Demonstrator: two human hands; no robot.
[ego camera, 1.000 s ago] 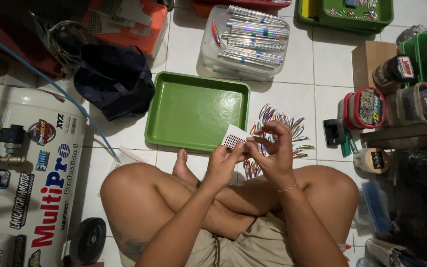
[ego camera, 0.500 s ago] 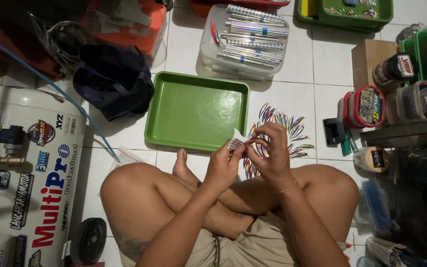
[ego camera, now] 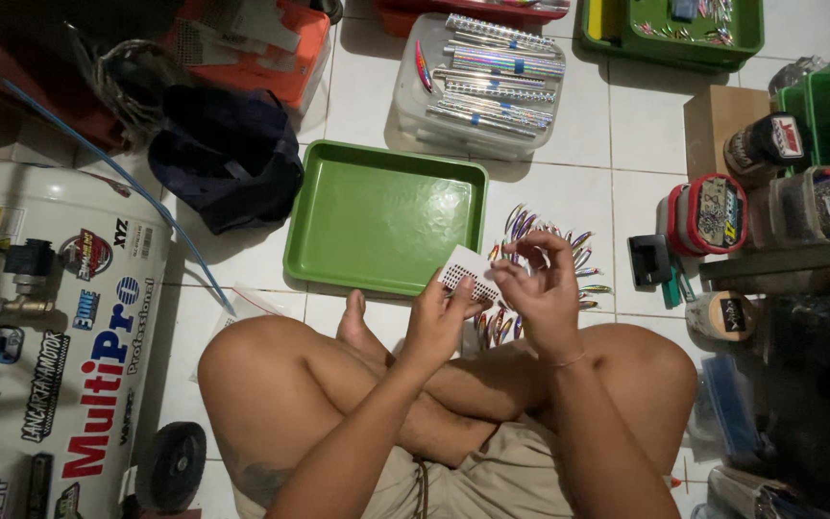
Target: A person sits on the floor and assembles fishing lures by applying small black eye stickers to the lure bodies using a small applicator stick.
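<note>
I sit cross-legged on a white tiled floor. My left hand (ego camera: 437, 315) pinches a small white card with a dotted pattern (ego camera: 465, 272) by its lower edge. My right hand (ego camera: 542, 288) hovers just right of the card, fingers curled, thumb and fingertips close to the card's right end; whether it holds something tiny I cannot tell. Beneath and behind my right hand lies a fanned pile of several small colourful fishing lures (ego camera: 549, 240) on the tiles. An empty green plastic tray (ego camera: 383, 216) lies just beyond my hands.
A clear box of long shiny lures (ego camera: 480, 82) stands past the tray, another green tray (ego camera: 684, 29) at the far right. A dark cap (ego camera: 228, 163) lies left of the tray. A white air compressor (ego camera: 45, 336) fills the left. Jars and boxes (ego camera: 713, 211) crowd the right.
My hands shifted slightly. The white card, partly hidden behind my fingers half a second ago, now sticks out to the upper left of my right hand.
</note>
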